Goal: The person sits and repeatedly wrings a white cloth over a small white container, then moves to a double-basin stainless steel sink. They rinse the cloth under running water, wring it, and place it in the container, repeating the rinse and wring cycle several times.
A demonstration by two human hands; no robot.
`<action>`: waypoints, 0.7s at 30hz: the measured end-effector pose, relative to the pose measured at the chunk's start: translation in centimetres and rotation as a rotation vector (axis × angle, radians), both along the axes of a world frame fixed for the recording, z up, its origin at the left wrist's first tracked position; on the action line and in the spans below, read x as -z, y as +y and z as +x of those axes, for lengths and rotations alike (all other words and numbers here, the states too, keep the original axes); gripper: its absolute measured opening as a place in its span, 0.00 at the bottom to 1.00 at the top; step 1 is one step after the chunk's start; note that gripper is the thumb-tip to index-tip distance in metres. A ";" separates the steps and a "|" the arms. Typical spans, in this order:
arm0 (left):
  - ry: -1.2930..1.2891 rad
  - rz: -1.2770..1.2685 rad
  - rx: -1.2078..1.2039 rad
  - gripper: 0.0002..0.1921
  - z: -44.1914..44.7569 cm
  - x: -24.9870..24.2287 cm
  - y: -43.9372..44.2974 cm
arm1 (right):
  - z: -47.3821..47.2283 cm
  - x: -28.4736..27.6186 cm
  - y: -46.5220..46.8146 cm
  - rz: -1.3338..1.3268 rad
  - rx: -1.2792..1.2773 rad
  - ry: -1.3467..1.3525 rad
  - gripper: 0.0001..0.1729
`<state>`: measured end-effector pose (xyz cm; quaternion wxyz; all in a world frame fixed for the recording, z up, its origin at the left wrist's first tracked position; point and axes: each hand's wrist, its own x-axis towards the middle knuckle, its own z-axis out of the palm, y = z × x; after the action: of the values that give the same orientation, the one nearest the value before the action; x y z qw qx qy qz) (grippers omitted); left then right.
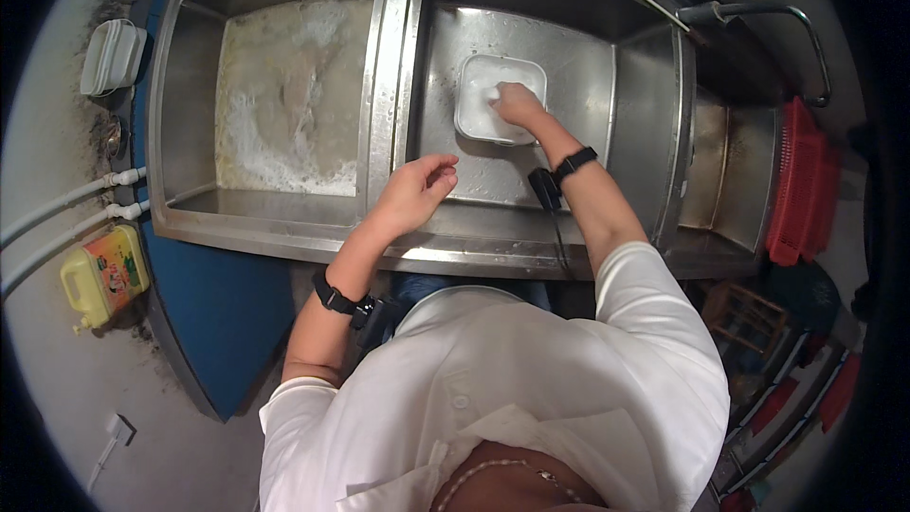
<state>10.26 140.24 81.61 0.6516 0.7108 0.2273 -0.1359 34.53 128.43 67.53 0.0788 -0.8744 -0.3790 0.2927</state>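
A square white plastic container (pixel 468 108) sits on the floor of the right basin (pixel 583 85) of a stainless steel sink. My right hand (pixel 517 105) reaches inside it with curled fingers. Something white shows at the fingertips, but whether it is foam or a held thing I cannot tell. My left hand (pixel 419 188) hovers over the near left part of that basin, beside the divider (pixel 384 85). Its fingers are loosely bent and apart, with nothing in them. Cloudy water with white suds (pixel 270 163) covers the bottom of the left basin (pixel 192 99).
A curved faucet (pixel 817 50) and stacked red plastic baskets (pixel 803 185) are at the right. Along the left wall are stacked white containers (pixel 110 60), white pipes (pixel 78 192) and a yellow jug (pixel 106 274). A black device (pixel 546 188) with a cable hangs from my right wrist.
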 end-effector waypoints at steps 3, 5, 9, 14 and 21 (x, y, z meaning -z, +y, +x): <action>0.008 -0.015 0.014 0.19 2.1 0.4 -0.2 | 0.4 -7.5 -1.6 0.186 0.145 0.039 0.21; 0.000 -0.056 -0.048 0.23 4.2 1.2 -1.1 | 0.3 -12.0 -2.6 0.310 0.316 0.238 0.21; -0.309 0.063 -0.341 0.30 9.5 3.7 -4.7 | -0.7 -16.4 -4.8 0.849 0.639 1.002 0.19; -0.142 -0.143 -0.387 0.21 13.5 7.8 -5.5 | -3.2 -11.5 -5.5 0.686 1.161 0.697 0.25; -0.426 0.310 -0.273 0.30 11.9 7.3 -10.8 | -2.7 -1.5 -6.2 0.798 1.415 1.549 0.26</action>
<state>22.12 129.45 74.29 0.5804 0.7774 0.1969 0.1414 31.84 122.24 69.02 0.7162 -0.3871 0.2875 0.5045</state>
